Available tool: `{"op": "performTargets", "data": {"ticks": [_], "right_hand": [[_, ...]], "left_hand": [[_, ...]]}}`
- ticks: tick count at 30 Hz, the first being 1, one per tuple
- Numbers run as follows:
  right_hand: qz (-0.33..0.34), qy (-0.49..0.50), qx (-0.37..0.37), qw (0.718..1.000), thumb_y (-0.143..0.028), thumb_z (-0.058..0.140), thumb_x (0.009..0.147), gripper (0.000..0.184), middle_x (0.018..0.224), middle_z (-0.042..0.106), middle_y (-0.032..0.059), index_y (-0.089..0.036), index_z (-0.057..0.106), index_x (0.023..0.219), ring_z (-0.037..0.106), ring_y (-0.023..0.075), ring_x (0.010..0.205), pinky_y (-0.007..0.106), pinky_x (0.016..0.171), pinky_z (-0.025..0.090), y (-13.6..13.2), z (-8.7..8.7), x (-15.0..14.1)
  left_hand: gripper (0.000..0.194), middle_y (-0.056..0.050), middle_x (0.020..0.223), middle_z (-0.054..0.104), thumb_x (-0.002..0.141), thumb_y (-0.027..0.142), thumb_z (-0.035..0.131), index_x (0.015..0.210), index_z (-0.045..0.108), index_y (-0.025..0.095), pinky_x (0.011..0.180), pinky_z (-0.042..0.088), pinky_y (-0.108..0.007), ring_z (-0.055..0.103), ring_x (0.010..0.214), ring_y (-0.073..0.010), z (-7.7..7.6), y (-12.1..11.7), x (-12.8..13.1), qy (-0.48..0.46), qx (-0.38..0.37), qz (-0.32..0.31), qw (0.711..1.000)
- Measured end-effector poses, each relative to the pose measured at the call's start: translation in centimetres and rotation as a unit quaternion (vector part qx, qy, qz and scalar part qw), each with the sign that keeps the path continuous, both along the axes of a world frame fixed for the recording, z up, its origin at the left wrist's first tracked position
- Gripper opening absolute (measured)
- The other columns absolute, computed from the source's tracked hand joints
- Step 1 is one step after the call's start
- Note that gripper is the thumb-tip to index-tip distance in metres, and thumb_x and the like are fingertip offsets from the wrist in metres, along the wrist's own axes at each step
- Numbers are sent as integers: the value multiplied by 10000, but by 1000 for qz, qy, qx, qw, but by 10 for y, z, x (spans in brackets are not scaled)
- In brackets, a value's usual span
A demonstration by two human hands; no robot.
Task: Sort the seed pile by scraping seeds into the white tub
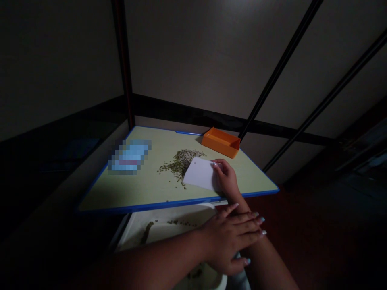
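My right hand (225,177) grips the edge of a white plastic scraper card (199,174), which lies flat on a pale green tabletop (121,197) with a blue edge. The card's far side touches a heap of small green and grey seeds (181,163). My left hand (229,243) lies across my right forearm with its fingers extended and holding nothing. Below it sits a white basin (169,229) with scattered green seeds inside, partly hidden by my left arm.
An orange rectangular tray (220,143) stands at the table's far edge. A pixelated blue-and-white item (130,157) lies at the left of the tabletop. Dark metal rails and pale wall panels rise behind the table, and a dark reddish floor shows at the right.
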State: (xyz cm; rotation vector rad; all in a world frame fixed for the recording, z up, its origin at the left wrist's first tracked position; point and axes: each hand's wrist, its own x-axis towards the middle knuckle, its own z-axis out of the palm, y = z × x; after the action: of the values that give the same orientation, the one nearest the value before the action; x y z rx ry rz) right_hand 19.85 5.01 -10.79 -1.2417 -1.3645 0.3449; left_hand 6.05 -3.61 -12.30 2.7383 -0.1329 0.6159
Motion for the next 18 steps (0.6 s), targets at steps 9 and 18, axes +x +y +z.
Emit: {"op": "performTargets", "data": {"ticks": [9,18], "right_hand": [[6,-20,1,1000,-384,582,826,203,933,731,37,-221,670,909,633,206,848,339,808,484,-2,0,-3],[7,-41,-1,999,-406,572,852,222,941,736,39,-230,672,944,652,213,868,330,792,483,-4,1,-5]], "left_hand": [[633,-82,1587,227,922,376,408,1488,314,109,1221,-31,-518,178,1482,-250,-2,-1,1,-4,8,5,1000],[627,-79,1574,271,921,392,398,1479,320,115,1209,-82,-485,175,1483,-224,0,0,1,-13,2,-3,1000]]}}
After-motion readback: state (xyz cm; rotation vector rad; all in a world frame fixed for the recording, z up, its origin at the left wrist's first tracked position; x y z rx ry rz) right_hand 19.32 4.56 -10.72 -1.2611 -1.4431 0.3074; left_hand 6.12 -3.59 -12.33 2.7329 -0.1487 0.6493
